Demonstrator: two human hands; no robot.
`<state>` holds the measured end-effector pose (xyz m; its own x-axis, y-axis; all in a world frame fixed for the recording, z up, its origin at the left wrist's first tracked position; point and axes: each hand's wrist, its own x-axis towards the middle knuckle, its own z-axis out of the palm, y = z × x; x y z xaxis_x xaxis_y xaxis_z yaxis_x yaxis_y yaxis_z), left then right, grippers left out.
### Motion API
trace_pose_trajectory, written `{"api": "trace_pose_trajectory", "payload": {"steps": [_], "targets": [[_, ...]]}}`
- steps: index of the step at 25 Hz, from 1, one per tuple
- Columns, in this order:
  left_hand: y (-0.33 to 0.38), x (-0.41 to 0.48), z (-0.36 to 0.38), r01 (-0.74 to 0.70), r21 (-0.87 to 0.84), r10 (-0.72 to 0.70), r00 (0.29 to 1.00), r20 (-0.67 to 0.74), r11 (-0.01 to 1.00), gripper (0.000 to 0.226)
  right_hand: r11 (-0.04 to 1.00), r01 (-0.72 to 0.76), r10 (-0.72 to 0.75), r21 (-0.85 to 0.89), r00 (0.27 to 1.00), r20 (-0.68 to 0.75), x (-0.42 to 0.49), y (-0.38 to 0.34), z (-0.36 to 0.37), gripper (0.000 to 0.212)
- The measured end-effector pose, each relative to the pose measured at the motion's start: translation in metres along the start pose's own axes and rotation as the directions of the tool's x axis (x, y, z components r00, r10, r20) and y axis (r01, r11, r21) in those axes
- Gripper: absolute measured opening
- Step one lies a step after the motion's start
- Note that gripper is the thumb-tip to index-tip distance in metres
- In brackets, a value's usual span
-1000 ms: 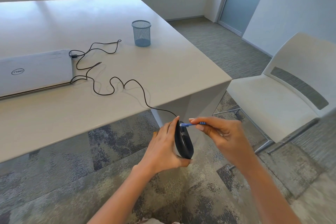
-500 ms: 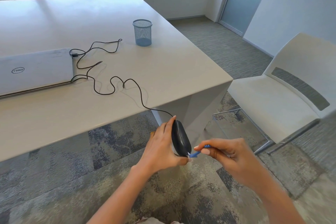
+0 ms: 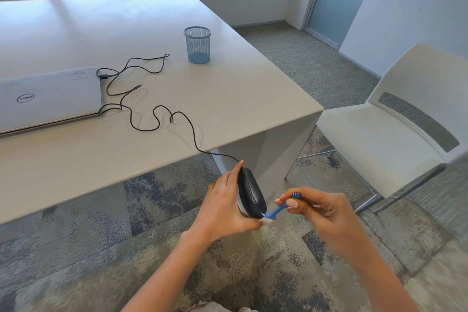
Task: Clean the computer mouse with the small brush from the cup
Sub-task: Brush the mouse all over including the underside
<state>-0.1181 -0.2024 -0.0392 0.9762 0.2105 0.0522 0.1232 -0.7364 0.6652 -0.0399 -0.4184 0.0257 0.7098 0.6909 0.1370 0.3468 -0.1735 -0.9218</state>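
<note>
A black wired computer mouse (image 3: 250, 195) is held on edge in the air below the table's front edge, gripped by my left hand (image 3: 222, 204). My right hand (image 3: 316, 208) pinches a small blue brush (image 3: 277, 210) by its handle. The brush's white bristles touch the mouse's lower end, close to my left thumb. The mouse's black cable (image 3: 157, 109) runs up over the table edge in loops toward the laptop. A blue mesh cup (image 3: 197, 44) stands upright on the table, far from both hands, with nothing visible inside.
A closed silver laptop (image 3: 48, 99) lies at the left of the white table (image 3: 228, 99). A white chair (image 3: 390, 129) stands to the right of the table corner. Two more chairs stand behind the table. Patterned carpet lies under my hands.
The brush has moved from the mouse's top end down to its lower end. My left hand has tilted the mouse slightly; the right hand dropped lower.
</note>
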Motion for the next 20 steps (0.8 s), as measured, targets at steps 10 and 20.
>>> {"api": "trace_pose_trajectory", "payload": {"steps": [10, 20], "targets": [[0.015, -0.004, 0.002, -0.014, -0.208, 0.003, 0.999, -0.052, 0.978, 0.123, 0.939, -0.332, 0.318, -0.091, 0.938, -0.140, 0.007, 0.046, 0.026, 0.015], [0.012, -0.009, 0.011, -0.004, -0.237, -0.003, 1.000, -0.028, 0.972, 0.118, 0.779, -0.451, 0.529, 0.435, 0.845, -0.073, 0.016, 0.034, 0.049, 0.021]]}}
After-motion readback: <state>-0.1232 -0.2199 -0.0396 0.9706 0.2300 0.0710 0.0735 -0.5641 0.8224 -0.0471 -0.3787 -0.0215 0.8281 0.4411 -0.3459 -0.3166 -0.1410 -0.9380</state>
